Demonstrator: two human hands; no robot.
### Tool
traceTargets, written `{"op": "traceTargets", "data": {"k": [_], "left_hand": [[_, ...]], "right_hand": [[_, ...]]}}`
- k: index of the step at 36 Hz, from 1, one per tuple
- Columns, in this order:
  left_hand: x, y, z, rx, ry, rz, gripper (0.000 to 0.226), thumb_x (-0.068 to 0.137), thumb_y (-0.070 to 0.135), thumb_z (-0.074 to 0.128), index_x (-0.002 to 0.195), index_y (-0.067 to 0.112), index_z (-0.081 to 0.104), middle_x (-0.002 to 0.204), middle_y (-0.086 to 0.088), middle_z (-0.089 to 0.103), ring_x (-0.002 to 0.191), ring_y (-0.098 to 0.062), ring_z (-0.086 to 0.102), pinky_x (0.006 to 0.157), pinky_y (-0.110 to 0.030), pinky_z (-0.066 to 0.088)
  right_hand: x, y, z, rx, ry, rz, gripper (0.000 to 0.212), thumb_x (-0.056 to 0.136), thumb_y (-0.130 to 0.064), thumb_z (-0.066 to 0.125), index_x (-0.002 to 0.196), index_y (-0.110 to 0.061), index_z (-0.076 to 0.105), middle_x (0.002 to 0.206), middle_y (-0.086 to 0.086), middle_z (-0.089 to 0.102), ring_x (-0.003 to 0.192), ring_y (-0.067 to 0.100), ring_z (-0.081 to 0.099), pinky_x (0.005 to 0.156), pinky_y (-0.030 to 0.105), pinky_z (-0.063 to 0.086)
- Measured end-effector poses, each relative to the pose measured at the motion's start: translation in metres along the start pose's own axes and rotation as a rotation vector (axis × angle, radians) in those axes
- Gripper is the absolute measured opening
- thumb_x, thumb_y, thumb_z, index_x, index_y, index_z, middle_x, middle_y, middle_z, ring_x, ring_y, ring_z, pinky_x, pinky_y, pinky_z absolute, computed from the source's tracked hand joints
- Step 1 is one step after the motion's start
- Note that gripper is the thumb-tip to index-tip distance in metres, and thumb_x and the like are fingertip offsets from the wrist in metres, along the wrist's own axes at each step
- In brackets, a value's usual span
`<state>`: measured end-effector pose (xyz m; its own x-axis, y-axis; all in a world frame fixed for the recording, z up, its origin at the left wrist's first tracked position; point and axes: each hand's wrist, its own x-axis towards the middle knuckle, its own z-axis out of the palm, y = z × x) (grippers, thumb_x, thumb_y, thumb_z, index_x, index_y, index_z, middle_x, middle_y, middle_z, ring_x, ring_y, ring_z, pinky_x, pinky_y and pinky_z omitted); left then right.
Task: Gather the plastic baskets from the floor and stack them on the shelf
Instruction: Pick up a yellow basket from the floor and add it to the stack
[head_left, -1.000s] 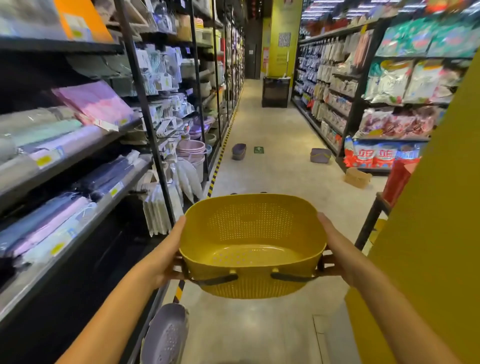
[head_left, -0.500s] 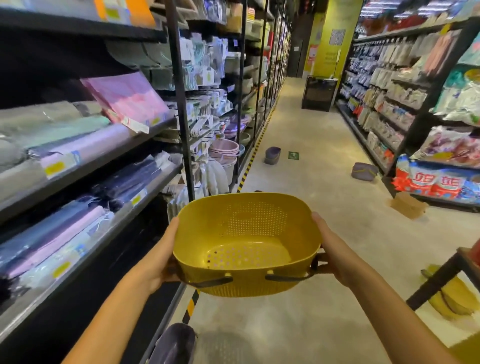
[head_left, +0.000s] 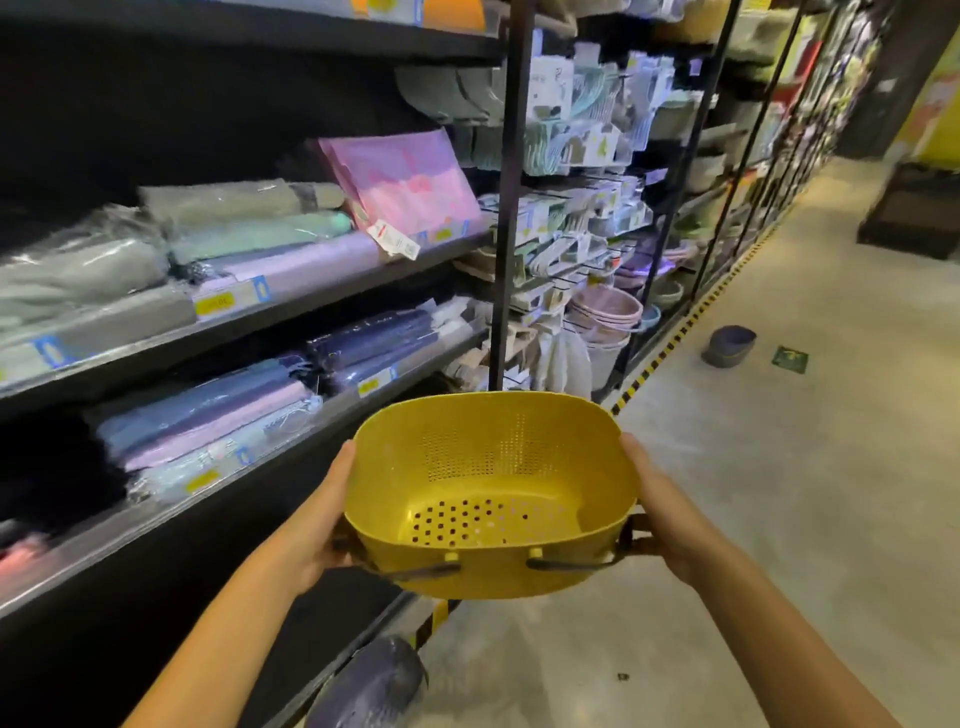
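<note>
I hold a yellow perforated plastic basket (head_left: 491, 493) with dark handles in front of me, above the floor. My left hand (head_left: 324, 519) grips its left side and my right hand (head_left: 662, 512) grips its right side. A grey-purple basket (head_left: 729, 345) lies on the floor further down the aisle, near the striped line. Another purple basket (head_left: 371, 686) lies at the foot of the shelf unit, just below my left arm. The black shelf (head_left: 291, 431) runs along my left.
The shelves hold wrapped rolled mats (head_left: 218, 410) and a pink package (head_left: 402, 179). Stacked pink buckets (head_left: 602, 312) sit low beyond a black upright post (head_left: 511, 208). A yellow-black floor stripe (head_left: 670, 345) borders the shelving. A dark bin (head_left: 914, 213) stands at far right.
My view has turned left toward the shelving, so the right-hand shelves and the yellow pillar have left the frame. The yellow basket stays held in both hands.
</note>
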<state>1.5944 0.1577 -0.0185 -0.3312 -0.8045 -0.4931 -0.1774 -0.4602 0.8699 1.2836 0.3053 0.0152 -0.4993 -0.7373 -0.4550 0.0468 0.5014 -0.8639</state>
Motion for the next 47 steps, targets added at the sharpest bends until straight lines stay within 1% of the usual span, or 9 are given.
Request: {"op": "traceTargets", "data": {"k": [8, 11, 16, 20, 25, 30, 35, 40, 47], "left_hand": [[-0.010, -0.007, 0.012, -0.102, 0.213, -0.015, 0.074, 0.080, 0.090, 0.036, 0.134, 0.042, 0.053, 0.126, -0.006, 0.066, 0.113, -0.033, 0.064, 0.093, -0.057, 0.055], [-0.014, -0.010, 0.008, -0.112, 0.272, -0.011, 0.067, 0.084, 0.087, 0.031, 0.130, 0.043, 0.053, 0.126, -0.008, 0.066, 0.113, -0.033, 0.063, 0.093, -0.057, 0.055], [-0.018, -0.013, -0.011, -0.130, 0.385, -0.023, 0.070, 0.081, 0.091, 0.032, 0.124, 0.041, 0.057, 0.122, -0.008, 0.068, 0.112, -0.032, 0.063, 0.096, -0.057, 0.053], [-0.020, -0.015, -0.031, -0.149, 0.430, -0.010, 0.059, 0.085, 0.086, 0.032, 0.117, 0.044, 0.058, 0.121, -0.005, 0.068, 0.111, -0.030, 0.063, 0.095, -0.055, 0.053], [-0.019, -0.023, -0.064, -0.158, 0.466, -0.024, 0.077, 0.078, 0.094, 0.032, 0.130, 0.043, 0.057, 0.126, -0.004, 0.068, 0.116, -0.031, 0.062, 0.099, -0.058, 0.050], [-0.018, -0.028, -0.084, -0.195, 0.501, -0.027, 0.077, 0.079, 0.092, 0.030, 0.132, 0.041, 0.054, 0.127, -0.004, 0.066, 0.116, -0.030, 0.060, 0.096, -0.055, 0.052], [-0.015, -0.025, -0.092, -0.218, 0.547, -0.035, 0.075, 0.079, 0.089, 0.028, 0.130, 0.039, 0.052, 0.125, -0.006, 0.064, 0.112, -0.030, 0.060, 0.081, -0.045, 0.056], [-0.008, -0.033, -0.093, -0.271, 0.589, -0.042, 0.073, 0.083, 0.086, 0.029, 0.133, 0.039, 0.052, 0.126, -0.006, 0.065, 0.112, -0.031, 0.062, 0.084, -0.048, 0.055], [0.008, -0.058, -0.069, -0.367, 0.666, -0.126, 0.077, 0.080, 0.088, 0.029, 0.139, 0.043, 0.049, 0.134, 0.001, 0.060, 0.115, -0.023, 0.059, 0.087, -0.045, 0.051]], "right_hand": [[0.064, -0.037, 0.000, -0.100, -0.200, -0.021, 0.057, 0.093, -0.078, 0.032, 0.133, -0.042, 0.049, 0.115, -0.004, 0.062, 0.097, 0.023, 0.064, 0.061, 0.036, 0.056], [0.079, -0.049, 0.012, -0.133, -0.283, -0.029, 0.036, 0.097, -0.073, 0.029, 0.101, -0.047, 0.054, 0.106, -0.007, 0.064, 0.099, 0.025, 0.063, 0.079, 0.045, 0.058], [0.100, -0.063, 0.045, -0.193, -0.368, -0.008, 0.072, 0.091, -0.080, 0.033, 0.143, -0.035, 0.053, 0.142, 0.003, 0.059, 0.131, 0.035, 0.053, 0.109, 0.058, 0.045], [0.107, -0.073, 0.075, -0.198, -0.441, -0.027, 0.060, 0.096, -0.074, 0.031, 0.137, -0.037, 0.053, 0.133, -0.002, 0.063, 0.129, 0.032, 0.055, 0.112, 0.055, 0.042], [0.112, -0.081, 0.112, -0.192, -0.534, -0.046, 0.034, 0.098, -0.071, 0.032, 0.102, -0.054, 0.061, 0.116, -0.012, 0.069, 0.114, 0.024, 0.064, 0.105, 0.054, 0.050], [0.119, -0.090, 0.143, -0.265, -0.565, -0.072, 0.040, 0.099, -0.069, 0.028, 0.109, -0.047, 0.060, 0.105, -0.013, 0.068, 0.094, 0.009, 0.062, 0.071, 0.034, 0.052], [0.137, -0.093, 0.165, -0.257, -0.623, -0.054, 0.046, 0.097, -0.072, 0.030, 0.105, -0.045, 0.066, 0.110, -0.008, 0.073, 0.106, 0.020, 0.066, 0.090, 0.045, 0.058], [0.156, -0.093, 0.177, -0.312, -0.678, -0.070, 0.043, 0.097, -0.072, 0.029, 0.104, -0.050, 0.066, 0.104, -0.008, 0.076, 0.101, 0.020, 0.071, 0.067, 0.033, 0.060], [0.204, -0.072, 0.194, -0.364, -0.752, -0.062, 0.082, 0.072, -0.096, 0.038, 0.131, -0.046, 0.063, 0.130, -0.001, 0.069, 0.121, 0.026, 0.063, 0.107, 0.055, 0.048]]}}
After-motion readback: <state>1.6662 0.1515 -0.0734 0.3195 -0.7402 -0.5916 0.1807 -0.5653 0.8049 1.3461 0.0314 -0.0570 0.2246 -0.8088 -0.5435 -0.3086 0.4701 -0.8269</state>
